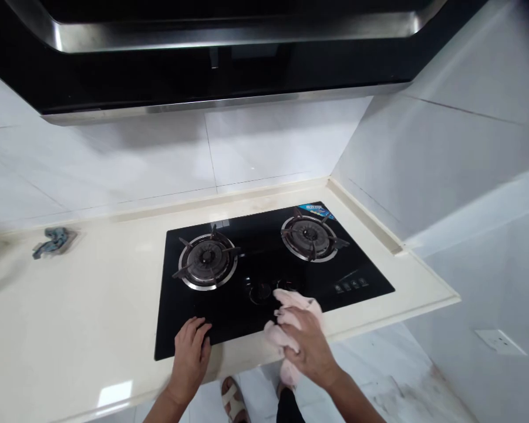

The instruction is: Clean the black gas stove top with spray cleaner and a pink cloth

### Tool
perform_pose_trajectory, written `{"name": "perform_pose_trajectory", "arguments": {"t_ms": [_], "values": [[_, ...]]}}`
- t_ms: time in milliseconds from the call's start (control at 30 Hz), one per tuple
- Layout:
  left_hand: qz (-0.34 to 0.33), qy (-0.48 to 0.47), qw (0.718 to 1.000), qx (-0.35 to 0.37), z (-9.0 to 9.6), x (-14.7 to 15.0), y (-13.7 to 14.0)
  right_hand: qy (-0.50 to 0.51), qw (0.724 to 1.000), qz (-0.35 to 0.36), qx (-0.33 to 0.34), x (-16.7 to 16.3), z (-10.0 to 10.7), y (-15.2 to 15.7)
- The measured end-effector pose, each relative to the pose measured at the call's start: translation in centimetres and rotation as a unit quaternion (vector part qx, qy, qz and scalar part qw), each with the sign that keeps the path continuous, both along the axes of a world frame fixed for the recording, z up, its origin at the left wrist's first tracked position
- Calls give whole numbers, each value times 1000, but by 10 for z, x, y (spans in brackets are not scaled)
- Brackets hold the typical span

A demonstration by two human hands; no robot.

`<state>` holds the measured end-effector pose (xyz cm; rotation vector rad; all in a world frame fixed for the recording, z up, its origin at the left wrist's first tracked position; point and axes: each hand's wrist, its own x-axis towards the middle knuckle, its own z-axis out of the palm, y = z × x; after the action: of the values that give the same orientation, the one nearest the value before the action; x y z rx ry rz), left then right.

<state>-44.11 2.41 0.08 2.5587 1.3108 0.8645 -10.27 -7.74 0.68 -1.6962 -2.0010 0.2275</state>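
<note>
A black glass gas stove (250, 252) with two burners is set into the pale counter. My right hand (308, 346) is closed on a light pink cloth (314, 308) at the stove's front edge, close to the control knobs (260, 292). Part of the cloth hangs down past the counter edge. With fingers lightly bent and nothing in them, my left hand (191, 346) rests on the front left part of the stove. The left burner (206, 258) lies beyond that hand, and the right burner (309, 234) is farther back.
A range hood (229, 76) hangs low over the stove. On the counter (92, 305) at the far left lies a crumpled bluish-grey rag (55, 239). A tiled wall (423, 164) closes off the right side, with a socket (501, 342) low on it.
</note>
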Motion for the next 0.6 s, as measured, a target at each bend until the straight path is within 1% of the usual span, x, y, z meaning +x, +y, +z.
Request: {"name": "perform_pose_trajectory", "arguments": {"t_ms": [67, 133, 200, 267, 300, 333, 367, 400, 467, 533, 600], "values": [[10, 43, 999, 26, -7, 5, 3, -22, 997, -67, 9, 40, -5, -7], [22, 72, 997, 34, -11, 7, 5, -15, 990, -139, 16, 78, -4, -5], [25, 87, 995, 32, -12, 7, 5, 20, 977, -209, 26, 108, 5, 6], [25, 93, 995, 32, -12, 7, 4, 43, 964, -261, 43, 123, 21, 26], [25, 96, 995, 34, -12, 6, 4, 41, 959, -274, 55, 123, 29, 38], [27, 97, 994, 36, -11, 6, 4, 28, 960, -272, 65, 120, 36, 50], [28, 98, 994, 38, -11, 6, 4, 9, 965, -253, 68, 112, 41, 61], [30, 99, 994, 41, -11, 6, 4, -12, 971, -229, 64, 103, 44, 70], [31, 102, 993, 47, -11, 6, 4, -54, 978, -197, 32, 83, 42, 80], [29, 106, 992, 54, -10, 6, 4, -88, 974, -207, -14, 70, 32, 77], [30, 108, 992, 58, -10, 6, 4, -101, 966, -234, -47, 70, 21, 60]]}}
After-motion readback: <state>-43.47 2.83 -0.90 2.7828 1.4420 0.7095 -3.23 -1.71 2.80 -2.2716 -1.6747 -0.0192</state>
